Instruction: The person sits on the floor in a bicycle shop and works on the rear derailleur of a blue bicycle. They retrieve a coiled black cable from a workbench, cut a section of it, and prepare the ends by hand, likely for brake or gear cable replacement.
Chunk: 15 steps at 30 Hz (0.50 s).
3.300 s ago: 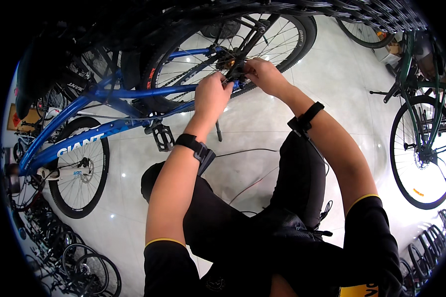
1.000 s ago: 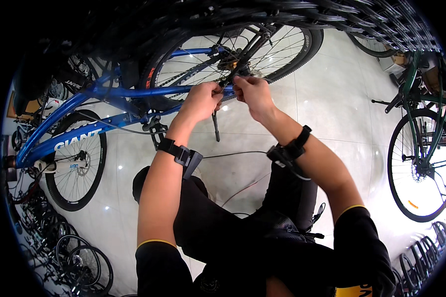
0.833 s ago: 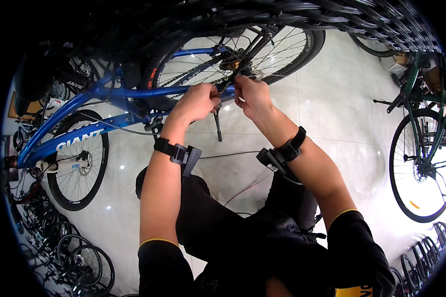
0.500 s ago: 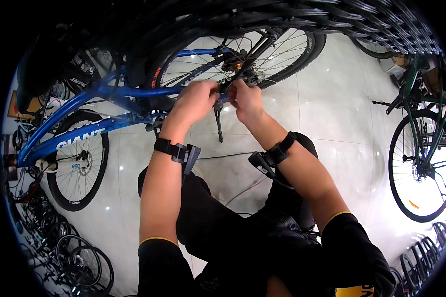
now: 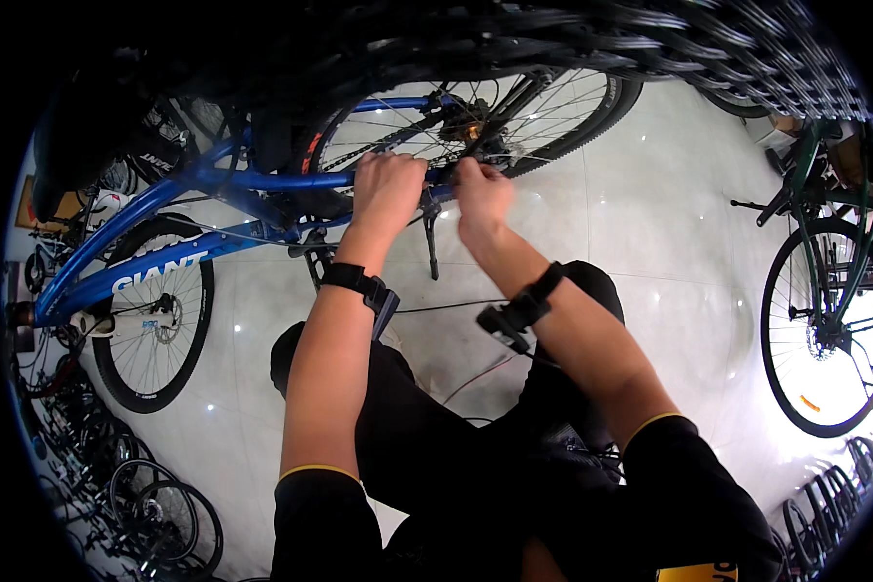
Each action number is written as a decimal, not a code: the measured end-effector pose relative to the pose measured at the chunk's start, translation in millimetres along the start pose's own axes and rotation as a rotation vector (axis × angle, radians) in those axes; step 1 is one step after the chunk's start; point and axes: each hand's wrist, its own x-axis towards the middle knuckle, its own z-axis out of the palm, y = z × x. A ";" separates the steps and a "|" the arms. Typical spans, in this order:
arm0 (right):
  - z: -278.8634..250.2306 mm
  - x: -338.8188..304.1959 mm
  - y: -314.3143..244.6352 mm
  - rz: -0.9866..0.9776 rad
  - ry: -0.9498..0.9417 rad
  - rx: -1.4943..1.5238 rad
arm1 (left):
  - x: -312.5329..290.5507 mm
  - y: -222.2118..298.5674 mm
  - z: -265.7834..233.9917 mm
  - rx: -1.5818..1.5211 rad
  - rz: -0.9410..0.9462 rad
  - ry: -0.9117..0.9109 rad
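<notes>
A blue bicycle (image 5: pixel 155 276) stands across the view, its rear wheel (image 5: pixel 606 116) at the upper middle. My left hand (image 5: pixel 388 189) is closed over the blue rear frame tube (image 5: pixel 310 181), just short of the hub. A little to its right, my right hand (image 5: pixel 485 202) has its fingers pinched together by the tube's rear end, below the rear hub and sprockets (image 5: pixel 470 128). Whatever those fingers hold is hidden, and the hand is slightly blurred. Beneath the hands hangs a black kickstand (image 5: pixel 432 247).
A black woven basket (image 5: pixel 727 58) overhangs the top. The bicycle's front wheel (image 5: pixel 155 315) is at the left. On the right stands a dark green bicycle (image 5: pixel 815 291). Several bikes crowd the lower left. Thin cables (image 5: pixel 446 307) cross the pale tiled floor between my knees.
My left hand has shifted slightly right and closed over the blue tube. My right hand stays by the rear hub, its wrist turned a little and moved left.
</notes>
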 end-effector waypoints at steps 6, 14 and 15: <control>-0.3 -12.9 13.2 -0.017 0.026 -0.075 | 8.1 4.7 -11.6 -0.042 0.019 -0.028; -37.8 -38.0 -11.5 0.126 -0.425 -0.041 | -41.8 23.8 -19.2 -1.082 -0.257 -0.322; -34.5 -42.8 -13.2 0.154 -0.450 0.025 | -53.9 26.7 -18.4 -1.267 -0.311 -0.430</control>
